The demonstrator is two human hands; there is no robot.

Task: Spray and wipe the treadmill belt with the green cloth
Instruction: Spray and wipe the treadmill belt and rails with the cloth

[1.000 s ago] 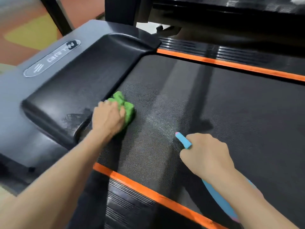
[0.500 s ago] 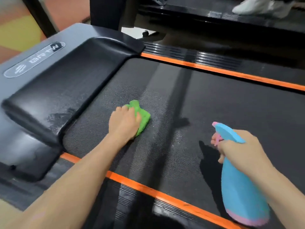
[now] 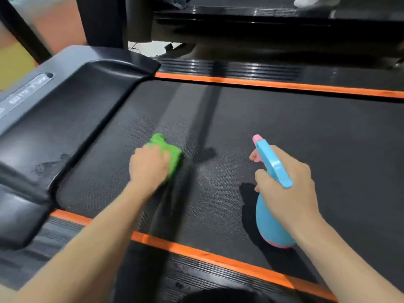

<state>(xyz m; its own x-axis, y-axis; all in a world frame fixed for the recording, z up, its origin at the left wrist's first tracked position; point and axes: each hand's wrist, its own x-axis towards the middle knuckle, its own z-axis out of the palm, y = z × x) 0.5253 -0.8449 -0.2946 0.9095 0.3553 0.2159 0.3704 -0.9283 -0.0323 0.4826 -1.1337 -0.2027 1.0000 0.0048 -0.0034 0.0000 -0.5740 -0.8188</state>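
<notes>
Gym: adjacent treadmills [image 3: 284, 119]

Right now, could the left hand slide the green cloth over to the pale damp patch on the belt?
Probably yes: the left hand presses the green cloth just beside the damp patch, with only bare belt between them.

Light: we see even indoor brightness, glare streaking the glossy rail [image 3: 229, 67] at the belt's [image 3: 306, 132] far edge.
Shadows: the bottle [image 3: 272, 224] throws one leftward.
Blur: we find the left edge smeared.
Distortion: straight edges bow.
</notes>
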